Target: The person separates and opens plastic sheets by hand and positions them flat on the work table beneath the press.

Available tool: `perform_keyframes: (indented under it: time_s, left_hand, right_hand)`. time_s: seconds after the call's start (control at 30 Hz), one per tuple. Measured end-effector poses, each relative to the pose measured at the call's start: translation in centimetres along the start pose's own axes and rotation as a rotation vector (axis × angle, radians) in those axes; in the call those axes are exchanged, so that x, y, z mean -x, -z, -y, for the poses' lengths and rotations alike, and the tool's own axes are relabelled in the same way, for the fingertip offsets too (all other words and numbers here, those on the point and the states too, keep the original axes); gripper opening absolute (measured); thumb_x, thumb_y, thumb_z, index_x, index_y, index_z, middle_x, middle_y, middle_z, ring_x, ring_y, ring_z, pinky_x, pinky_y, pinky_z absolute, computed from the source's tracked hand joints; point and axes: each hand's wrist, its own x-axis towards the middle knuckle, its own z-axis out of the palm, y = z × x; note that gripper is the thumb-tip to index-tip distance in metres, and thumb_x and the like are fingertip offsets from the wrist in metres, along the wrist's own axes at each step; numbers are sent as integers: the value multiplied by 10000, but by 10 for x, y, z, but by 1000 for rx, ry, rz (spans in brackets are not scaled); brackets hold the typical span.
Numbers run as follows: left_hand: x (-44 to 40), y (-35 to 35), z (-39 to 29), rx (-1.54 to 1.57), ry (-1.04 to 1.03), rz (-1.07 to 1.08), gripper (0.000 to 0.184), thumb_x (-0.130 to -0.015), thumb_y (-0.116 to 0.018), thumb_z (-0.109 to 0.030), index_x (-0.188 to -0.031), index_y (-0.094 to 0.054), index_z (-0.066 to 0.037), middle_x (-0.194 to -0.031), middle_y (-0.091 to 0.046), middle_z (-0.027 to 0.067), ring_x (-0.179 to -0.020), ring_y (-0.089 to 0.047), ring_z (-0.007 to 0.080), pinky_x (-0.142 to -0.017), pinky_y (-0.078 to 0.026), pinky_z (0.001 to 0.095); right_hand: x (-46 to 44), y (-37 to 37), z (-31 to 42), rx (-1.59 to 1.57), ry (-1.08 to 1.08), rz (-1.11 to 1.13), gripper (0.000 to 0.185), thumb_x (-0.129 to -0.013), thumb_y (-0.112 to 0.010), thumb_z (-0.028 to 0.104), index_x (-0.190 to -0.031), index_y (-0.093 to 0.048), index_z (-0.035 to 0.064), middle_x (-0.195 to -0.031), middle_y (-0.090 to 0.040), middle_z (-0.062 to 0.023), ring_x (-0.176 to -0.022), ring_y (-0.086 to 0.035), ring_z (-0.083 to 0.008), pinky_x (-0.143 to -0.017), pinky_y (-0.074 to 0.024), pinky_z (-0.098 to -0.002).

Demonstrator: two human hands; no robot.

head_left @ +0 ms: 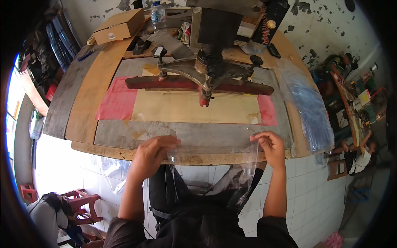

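A clear plastic sheet (pixel 252 163) hangs between my two hands over the table's front edge and sags toward my lap. Its left upper corner is pinched in my left hand (pixel 151 153), fingers closed. On the other side my right hand (pixel 271 146) grips the right upper corner between thumb and fingers. Just beyond my hands is a machine bed (pixel 186 134) bearing a cream-coloured sheet (pixel 198 108) with pink tape (pixel 118 97) at its ends. Above that sheet hangs a press head (pixel 206 70) with a long red-edged bar (pixel 173 82).
Stacked clear plastic sheets (pixel 308 111) lie on the table's right side. At the back are a cardboard box (pixel 120 27), a water bottle (pixel 158 16) and a phone (pixel 273 51). A red stool (pixel 84 202) stands at lower left. Other people sit at far right and lower left.
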Motion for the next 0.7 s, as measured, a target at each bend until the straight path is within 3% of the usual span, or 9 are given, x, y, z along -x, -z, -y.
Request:
perform_keyframes:
  time_s: [0.03,0.2,0.37,0.47,0.53,0.67,0.7]
  left_hand:
    - [3,-1,-3,5,-1,3,178,-935,-625,81,-1062,-645,-43,-1074,-795,97,-1116,-748,320,-958,-588,417]
    - [23,-7,-7,-138,-21,39,131,-953,-684,-24,-1077,-670,-62,-1144,-795,44,-1145,-736,273,-1079,-511,477]
    - [29,-14,-6,-138,67,-4,93,-965,-686,-54,-1058,-691,-57,-1084,-809,43,-1119,-741,268,-1121,-473,484]
    - [24,-15,-11,-90,197,-75,42,-969,-699,-76,-985,-709,-39,-1015,-811,72,-1043,-739,282,-1086,-488,461]
    - [18,-16,-20,-46,401,-166,91,-975,-706,-93,-927,-713,-16,-950,-805,92,-965,-716,300,-1022,-507,417]
    - [7,-17,-7,-56,340,-205,130,-984,-714,-123,-931,-717,-5,-887,-793,97,-959,-698,303,-963,-513,378]
    - [5,-16,-5,26,411,-189,131,-990,-711,-124,-950,-717,0,-879,-795,97,-937,-711,261,-937,-523,350]
  right_hand:
    - [3,1,6,42,-107,70,162,-1065,-647,133,-1095,-691,-20,-1085,-767,-127,-1054,-728,-201,-982,-553,-341]
    - [4,2,6,-25,-113,89,174,-1077,-620,120,-1140,-695,-23,-1107,-769,-117,-1076,-717,-187,-1002,-539,-333]
    - [0,-6,5,-21,-154,-38,168,-1059,-633,105,-1119,-707,-33,-1050,-769,-107,-1033,-710,-171,-954,-533,-319]
    - [-3,-8,5,-54,-169,-77,163,-1050,-643,102,-1091,-716,-37,-1014,-765,-102,-1000,-704,-158,-937,-524,-307]
    - [-5,-8,8,-70,-173,-86,163,-1048,-646,103,-1084,-720,-38,-1000,-763,-99,-986,-703,-155,-937,-521,-305]
    - [-5,-12,5,-100,-176,-125,175,-1046,-654,111,-1075,-724,-46,-971,-755,-91,-962,-700,-153,-939,-520,-309]
    - [-6,-12,4,-100,-175,-126,175,-1046,-654,111,-1075,-724,-46,-971,-755,-91,-962,-700,-153,-939,-520,-309]
